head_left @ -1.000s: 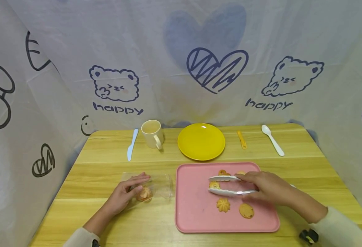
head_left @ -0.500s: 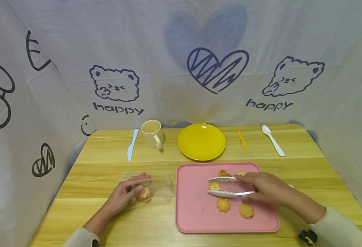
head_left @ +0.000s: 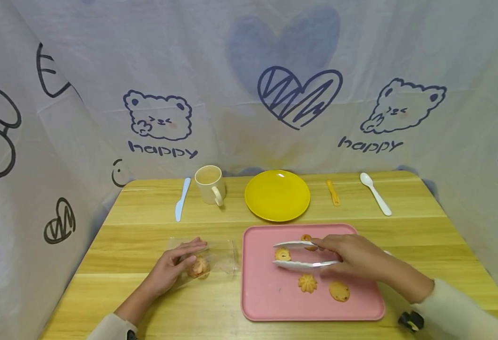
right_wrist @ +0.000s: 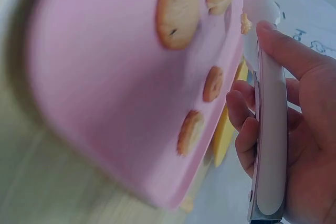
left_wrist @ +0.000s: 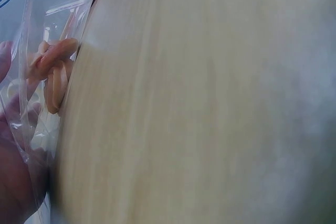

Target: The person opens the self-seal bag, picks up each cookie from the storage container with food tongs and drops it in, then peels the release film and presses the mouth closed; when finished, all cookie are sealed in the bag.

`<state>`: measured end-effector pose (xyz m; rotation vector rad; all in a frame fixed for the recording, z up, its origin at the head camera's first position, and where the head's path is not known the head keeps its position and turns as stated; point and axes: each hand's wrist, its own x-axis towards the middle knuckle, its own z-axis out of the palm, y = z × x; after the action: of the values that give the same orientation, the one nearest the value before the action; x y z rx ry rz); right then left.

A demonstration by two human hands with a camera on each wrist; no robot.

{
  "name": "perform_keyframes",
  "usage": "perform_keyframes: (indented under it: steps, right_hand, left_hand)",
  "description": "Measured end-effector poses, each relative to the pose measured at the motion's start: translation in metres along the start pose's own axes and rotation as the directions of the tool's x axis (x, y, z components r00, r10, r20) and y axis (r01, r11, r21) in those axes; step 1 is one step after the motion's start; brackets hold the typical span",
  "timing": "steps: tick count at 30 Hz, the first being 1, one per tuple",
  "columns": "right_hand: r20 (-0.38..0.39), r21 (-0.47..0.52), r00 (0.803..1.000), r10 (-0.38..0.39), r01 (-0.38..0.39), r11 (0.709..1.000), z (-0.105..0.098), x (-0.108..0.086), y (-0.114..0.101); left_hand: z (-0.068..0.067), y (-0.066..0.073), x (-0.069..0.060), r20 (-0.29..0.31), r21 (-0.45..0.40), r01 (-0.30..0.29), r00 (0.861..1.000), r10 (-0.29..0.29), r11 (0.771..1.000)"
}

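Since the earlier head frames, the right hand has carried the tongs left across the tray, and the round cookie at their tips has gone left too; the left hand and the bag lie as they did.

The tray lies with its long side left to right, its left edge just beside the bag, probably to keep the reach between them short. The plate lies beyond its far edge, seemingly out of the way.

The bag lies lengthwise left to right, with bagged cookies showing through. The left hand rests at its left part, likely steadying it; whether it pinches the film I cannot tell.

The right hand grips the tongs between thumb and fingers, presumably to control their spread. Their long axis runs left to right, tips pointing left, arms apart.

The round cookie is between those tips, left of the tray's middle; whether they clamp it is unclear. Nearer lie the star cookie and, right of it, the oval cookie.
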<state>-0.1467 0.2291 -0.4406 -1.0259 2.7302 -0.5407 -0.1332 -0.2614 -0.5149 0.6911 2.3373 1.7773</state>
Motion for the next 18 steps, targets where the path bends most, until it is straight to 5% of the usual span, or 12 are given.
perform_keyframes:
  steps: [18]
  right_hand:
    - [0.014,-0.024,0.994,-0.107,0.107,0.994,0.010,0.060,-0.055]
  left_hand:
    - [-0.001,0.001,0.000,0.005,0.006,0.009,1.000,-0.009,1.000]
